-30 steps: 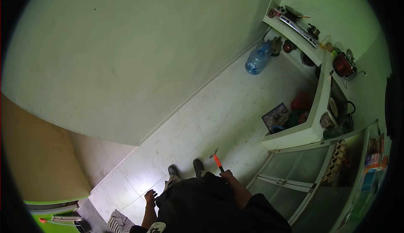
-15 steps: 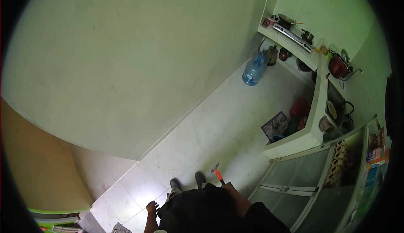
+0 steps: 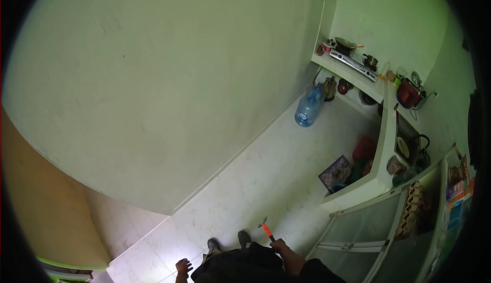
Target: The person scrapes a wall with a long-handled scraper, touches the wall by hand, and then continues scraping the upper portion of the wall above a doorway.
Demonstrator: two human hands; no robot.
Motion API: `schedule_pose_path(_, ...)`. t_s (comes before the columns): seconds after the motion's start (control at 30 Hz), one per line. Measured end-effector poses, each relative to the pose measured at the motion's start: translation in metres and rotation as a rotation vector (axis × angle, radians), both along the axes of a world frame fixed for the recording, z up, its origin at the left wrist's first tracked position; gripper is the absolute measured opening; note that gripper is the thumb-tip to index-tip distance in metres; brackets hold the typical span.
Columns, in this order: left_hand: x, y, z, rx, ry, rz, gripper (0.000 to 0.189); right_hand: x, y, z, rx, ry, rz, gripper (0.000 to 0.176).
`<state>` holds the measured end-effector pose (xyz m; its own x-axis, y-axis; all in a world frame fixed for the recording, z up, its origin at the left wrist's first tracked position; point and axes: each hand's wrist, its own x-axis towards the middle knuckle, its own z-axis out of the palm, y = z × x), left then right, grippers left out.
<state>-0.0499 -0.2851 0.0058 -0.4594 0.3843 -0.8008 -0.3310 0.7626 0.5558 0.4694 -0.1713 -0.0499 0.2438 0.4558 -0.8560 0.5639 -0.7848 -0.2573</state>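
Clearly, one hammer (image 3: 266,230), orange-necked with a dark grip and grey head, was at bottom centre, the right hand (image 3: 279,246) closed around it. The left hand (image 3: 183,267) hung half open, empty. Two shoes (image 3: 244,239) showed between them. Right of centre, one jug (image 3: 308,110) stood near the counter (image 3: 353,197).

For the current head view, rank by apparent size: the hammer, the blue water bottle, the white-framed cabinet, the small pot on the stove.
1. White-framed cabinet
2. Blue water bottle
Unsure, so unranked: hammer and small pot. The hammer looks longer but thin, and is nearer the camera.
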Motion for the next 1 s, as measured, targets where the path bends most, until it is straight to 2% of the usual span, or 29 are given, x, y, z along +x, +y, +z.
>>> schedule_pose_path(0.07,0.0,0.002,-0.001,0.003,-0.003,0.0,0.037,-0.001,0.003,0.005,0.01,-0.022,0.016,0.044)
schedule_pose_path(0.17,0.0,0.003,-0.002,0.046,-0.051,0.059,0.037,0.014,-0.008,-0.066,0.093,-0.003,0.33,0.043)
schedule_pose_path(0.2,0.0,0.001,-0.005,0.038,-0.044,0.062,0.036,0.004,-0.002,-0.019,0.022,-0.029,0.058,0.043)
schedule_pose_path(0.23,0.0,0.001,-0.008,0.03,-0.039,0.065,0.036,0.002,0.001,-0.012,0.025,-0.023,0.103,0.043)
schedule_pose_path(0.3,0.008,-0.001,-0.001,-0.027,0.016,0.043,0.033,0.008,-0.006,-0.042,0.028,-0.012,0.191,0.042)
schedule_pose_path(0.33,-0.004,-0.003,-0.018,0.032,-0.037,0.049,0.034,0.003,-0.002,-0.018,-0.026,-0.017,0.066,0.042)
schedule_pose_path(0.37,-0.01,-0.001,-0.021,0.09,-0.091,0.056,0.036,0.004,-0.003,-0.01,-0.039,0.01,0.036,0.043)
schedule_pose_path(0.43,0.004,-0.019,-0.023,0.146,-0.016,0.119,0.03,0.006,-0.005,-0.01,-0.071,0.066,-0.025,0.043)
schedule_pose_path(0.53,0.011,-0.027,-0.023,0.222,0.005,0.131,0.036,0.01,-0.011,-0.038,-0.044,0.084,-0.024,0.043)
schedule_pose_path(0.57,0.011,-0.029,-0.024,0.247,-0.002,0.122,0.04,0.01,-0.01,-0.039,-0.036,0.08,-0.016,0.043)
schedule_pose_path(0.67,0.012,-0.013,-0.014,0.059,0.015,0.107,0.037,0.009,-0.011,-0.039,-0.007,0.075,0.019,0.044)
schedule_pose_path(0.83,0.012,-0.018,-0.015,0.085,-0.033,0.1,0.041,0.003,0.001,-0.009,0.018,0.018,0.125,0.046)
schedule_pose_path(1.0,0.017,-0.016,-0.011,0.081,-0.046,0.118,0.04,0.008,-0.001,-0.031,0.039,0.013,0.05,0.045)
